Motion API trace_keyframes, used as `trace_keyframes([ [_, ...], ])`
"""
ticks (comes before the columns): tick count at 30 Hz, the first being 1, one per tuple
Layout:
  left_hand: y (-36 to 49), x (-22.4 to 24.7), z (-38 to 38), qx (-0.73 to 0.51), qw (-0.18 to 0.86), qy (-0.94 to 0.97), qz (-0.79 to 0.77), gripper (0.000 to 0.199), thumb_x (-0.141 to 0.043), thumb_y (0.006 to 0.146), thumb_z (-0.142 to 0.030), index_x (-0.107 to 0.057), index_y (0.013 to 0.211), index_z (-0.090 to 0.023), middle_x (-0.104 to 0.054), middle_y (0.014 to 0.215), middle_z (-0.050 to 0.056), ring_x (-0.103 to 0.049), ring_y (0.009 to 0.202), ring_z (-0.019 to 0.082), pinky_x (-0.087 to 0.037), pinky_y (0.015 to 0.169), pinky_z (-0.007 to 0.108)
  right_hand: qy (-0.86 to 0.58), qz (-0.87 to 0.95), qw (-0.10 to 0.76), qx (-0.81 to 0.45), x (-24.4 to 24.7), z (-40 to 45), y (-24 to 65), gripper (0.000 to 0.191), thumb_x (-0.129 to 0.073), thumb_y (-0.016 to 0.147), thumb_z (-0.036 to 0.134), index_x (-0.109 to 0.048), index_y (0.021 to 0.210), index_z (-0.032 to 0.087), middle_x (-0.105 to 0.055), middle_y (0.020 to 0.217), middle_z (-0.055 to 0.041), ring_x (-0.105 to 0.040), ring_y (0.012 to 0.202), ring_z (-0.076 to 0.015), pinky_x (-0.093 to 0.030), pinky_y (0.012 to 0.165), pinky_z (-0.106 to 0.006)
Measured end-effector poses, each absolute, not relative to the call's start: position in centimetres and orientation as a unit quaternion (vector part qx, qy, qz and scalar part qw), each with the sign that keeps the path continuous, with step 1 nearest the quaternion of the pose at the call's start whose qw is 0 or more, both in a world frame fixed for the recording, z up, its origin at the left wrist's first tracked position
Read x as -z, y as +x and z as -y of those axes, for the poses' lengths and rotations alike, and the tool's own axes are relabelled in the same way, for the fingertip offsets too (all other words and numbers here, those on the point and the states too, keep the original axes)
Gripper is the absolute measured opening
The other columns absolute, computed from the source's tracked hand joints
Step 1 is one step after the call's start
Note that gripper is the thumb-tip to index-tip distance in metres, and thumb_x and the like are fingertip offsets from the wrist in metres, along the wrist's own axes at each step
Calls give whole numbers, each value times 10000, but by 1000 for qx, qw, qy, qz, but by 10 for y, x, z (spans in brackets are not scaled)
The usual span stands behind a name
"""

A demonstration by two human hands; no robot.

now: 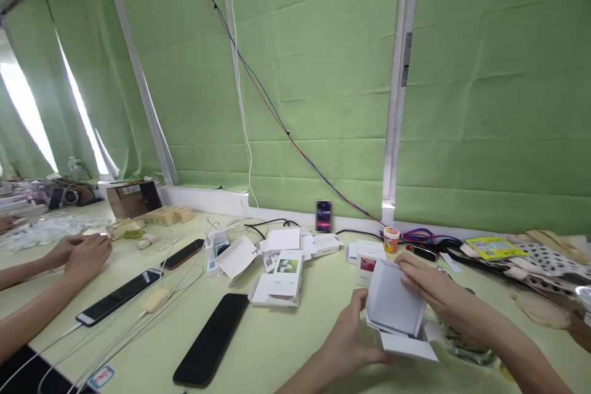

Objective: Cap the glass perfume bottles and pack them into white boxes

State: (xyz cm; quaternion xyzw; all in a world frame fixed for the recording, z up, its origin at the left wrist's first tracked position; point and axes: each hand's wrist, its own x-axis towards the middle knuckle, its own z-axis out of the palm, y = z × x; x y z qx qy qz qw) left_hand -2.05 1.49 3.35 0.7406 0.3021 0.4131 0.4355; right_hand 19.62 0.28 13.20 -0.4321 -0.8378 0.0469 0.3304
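An open white cardboard box (395,298) is held tilted above the table at the lower right, one flap hanging down toward me. My left hand (347,335) is closed round its left side, thumb underneath and fingers at the edge. From the right, my right hand (431,286) grips the top edge, its fingers bent over the rim. What the box contains cannot be made out. Behind it stands a white box with a pink picture (368,263). Partly hidden under my right forearm is a glass jar (473,351).
White boxes and flaps (284,280) lie in a pile at the centre. A black phone (212,338), another phone (117,297) and white cables spread leftward. Another person's hands (87,258) rest at the left. An orange tub (390,240) and fabric (545,268) sit at the right.
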Motion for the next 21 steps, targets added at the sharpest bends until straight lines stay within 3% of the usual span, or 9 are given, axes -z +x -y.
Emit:
trace_keyframes([
  [6, -11, -27, -15, -420, 482, 702, -314, 437, -702, 729, -160, -509, 1121, -193, -665, 1076, 60, -628, 971, 232, -492, 855, 330, -414, 861, 289, -63, -131, -9, 203, 301, -334, 1000, 274, -600, 864, 232, -634, 909, -45, -608, 795, -193, -529, 725, -321],
  [15, -21, -24, -13, -406, 427, 729, -348, 595, -673, 749, -161, -451, 1294, -252, -657, 1101, 57, -606, 955, 228, -483, 868, 349, -419, 871, 256, 12, -124, -4, 186, 283, -383, 936, 108, -634, 861, 215, -677, 999, -66, -632, 904, -220, -536, 773, -363],
  [21, -28, -22, -13, -427, 413, 728, -343, 740, -585, 831, -165, -212, 1463, -262, -651, 1121, 69, -619, 968, 211, -459, 931, 376, -411, 888, 185, 88, -102, -7, 165, 358, -399, 814, -40, -653, 954, 169, -676, 1113, -110, -628, 995, -253, -525, 811, -414],
])
